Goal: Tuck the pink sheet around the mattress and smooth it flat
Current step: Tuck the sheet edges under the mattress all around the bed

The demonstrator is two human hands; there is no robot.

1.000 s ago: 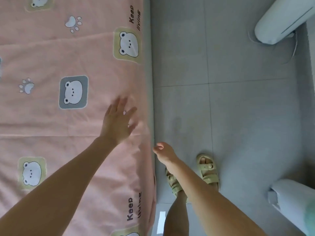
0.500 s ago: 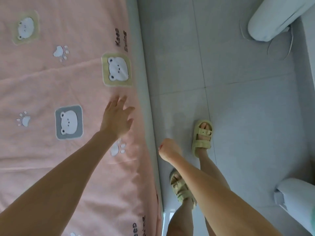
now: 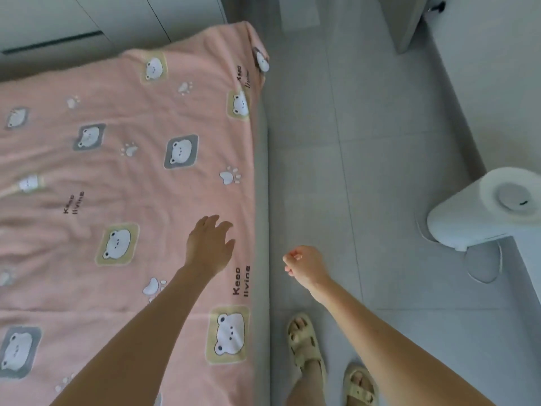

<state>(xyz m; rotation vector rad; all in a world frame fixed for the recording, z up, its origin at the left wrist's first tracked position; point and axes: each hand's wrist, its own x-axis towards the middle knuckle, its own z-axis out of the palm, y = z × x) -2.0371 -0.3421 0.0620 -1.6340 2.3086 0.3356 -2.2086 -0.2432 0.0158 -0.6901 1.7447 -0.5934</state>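
While the person is standing on the grey tiled floor (image 3: 380, 142) in pale yellow sandals (image 3: 304, 344) just beside the bed, both bare arms are reaching forward from the bottom of the view. The left hand (image 3: 209, 247) is lying palm down over the pink sheet (image 3: 123, 177) near the bed's right edge, its fingers straight and slightly spread, probably touching the cloth, though the blur is making contact hard to confirm. The right hand (image 3: 306, 263) is hanging over the floor beside the bed with its fingers curled in, gripping nothing. The sheet, printed with bear faces and paw marks, is covering the top of the mattress (image 3: 261, 200), whose grey side is showing bare along the near stretch; faint wrinkles are running across the middle. At the far corner the sheet is draping down over the edge. A white appliance (image 3: 480, 212) is sitting on the floor at right.
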